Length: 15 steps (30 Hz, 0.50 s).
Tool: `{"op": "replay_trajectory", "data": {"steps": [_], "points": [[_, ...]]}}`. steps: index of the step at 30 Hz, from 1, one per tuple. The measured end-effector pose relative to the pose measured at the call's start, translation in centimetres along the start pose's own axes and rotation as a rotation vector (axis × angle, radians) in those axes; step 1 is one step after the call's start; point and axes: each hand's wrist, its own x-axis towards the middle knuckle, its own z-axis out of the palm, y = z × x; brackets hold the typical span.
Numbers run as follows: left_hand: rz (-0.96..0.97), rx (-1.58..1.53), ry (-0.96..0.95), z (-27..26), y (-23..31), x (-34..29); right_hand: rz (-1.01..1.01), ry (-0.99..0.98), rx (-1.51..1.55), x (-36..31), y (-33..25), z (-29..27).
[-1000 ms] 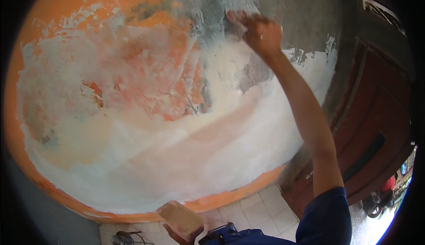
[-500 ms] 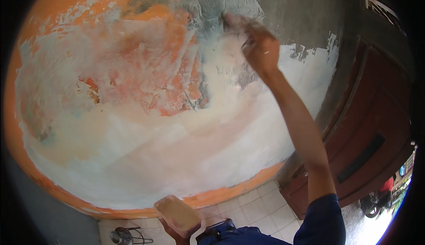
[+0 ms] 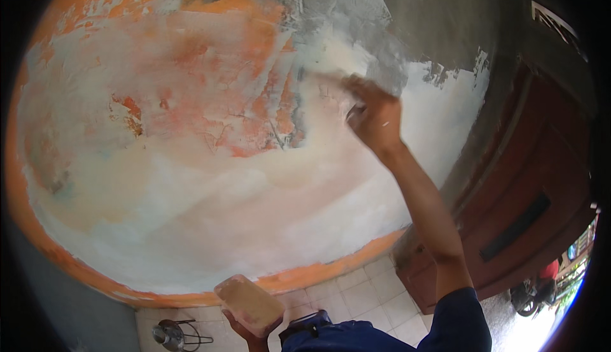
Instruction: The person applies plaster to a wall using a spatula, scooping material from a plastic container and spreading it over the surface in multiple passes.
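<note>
My right hand point(image 3: 377, 113) is raised against the wall, its fingers closed round a thin flat tool that looks like a putty knife point(image 3: 328, 77); motion smears its blade. The blade lies over a pale, freshly coated strip of the wall point(image 3: 254, 206), between a reddish patch and bare grey. Low in front of my body, my left hand point(image 3: 247, 334) grips a rectangular tub point(image 3: 245, 298) from its side and underneath. The tub is tilted, with a smooth beige surface facing up. Part of the left hand is hidden by it.
At the right stands a dark red-brown door point(image 3: 531, 174). A metal stand with a round grey part point(image 3: 168, 334) sits on the tiled floor point(image 3: 356, 285) at lower left. Orange paint point(image 3: 331, 268) edges the pale coating. A motorbike point(image 3: 528, 296) shows beyond the door.
My right hand has swept down the wall with the tool. A pale patch now shows above it where grey was. The left hand still holds the tub, and the view has shifted slightly.
</note>
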Motion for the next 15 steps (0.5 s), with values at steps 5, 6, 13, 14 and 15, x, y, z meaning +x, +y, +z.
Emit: {"op": "replay_trajectory", "data": {"steps": [5, 6, 13, 14, 15], "points": [[0.055, 0.068, 0.057, -1.6, 0.4, -0.7, -0.083, 0.216, -0.061, 6.8, 2.6, 0.5], [0.06, 0.058, 0.096, -2.4, 0.5, -1.0, -0.191, 0.241, -0.071, 7.3, 3.2, 1.3], [0.049, -0.016, 0.1, -3.4, 0.9, -2.3, -0.166, -0.233, -0.166, -4.2, 3.1, 5.9], [0.034, 0.002, 0.1, -3.3, 1.3, -2.1, -0.182, -0.19, -0.169, -5.2, 2.3, 5.6], [0.019, 0.02, 0.099, -3.3, 1.5, -2.1, -0.103, -0.268, -0.14, -5.8, 2.0, 4.7]]}}
